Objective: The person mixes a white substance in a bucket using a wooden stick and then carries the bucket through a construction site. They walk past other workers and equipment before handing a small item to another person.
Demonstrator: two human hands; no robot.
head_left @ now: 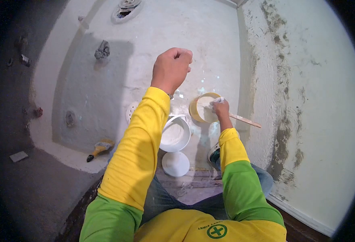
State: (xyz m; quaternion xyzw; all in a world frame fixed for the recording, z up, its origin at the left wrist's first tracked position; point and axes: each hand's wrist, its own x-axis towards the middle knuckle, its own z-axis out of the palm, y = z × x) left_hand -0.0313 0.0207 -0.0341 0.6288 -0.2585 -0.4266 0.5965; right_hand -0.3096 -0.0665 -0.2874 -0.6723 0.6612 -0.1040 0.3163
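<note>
My left hand (171, 70) is raised ahead of me over the pale floor, its fingers curled in; what they hold, if anything, is hidden. At the rim of a yellow tub (194, 111) with whitish material inside, my right hand (221, 107) has its fingers closed and coated white. I cannot make out what is in them. A wooden stick (248, 120) sticks out to the right from behind my right wrist. Left of the tub stands a white bucket (181, 144) with its handle up and white material inside. A round white lid (175, 164) lies in front of it.
A brush with a yellow handle (100, 148) lies on the left ledge. A drain opening (125, 13) is at the far end, and a grey wrapped pipe stub (102, 50) rises from the floor. A stained wall (282, 80) runs along the right. A perforated white disc (132, 111) is partly behind my left sleeve.
</note>
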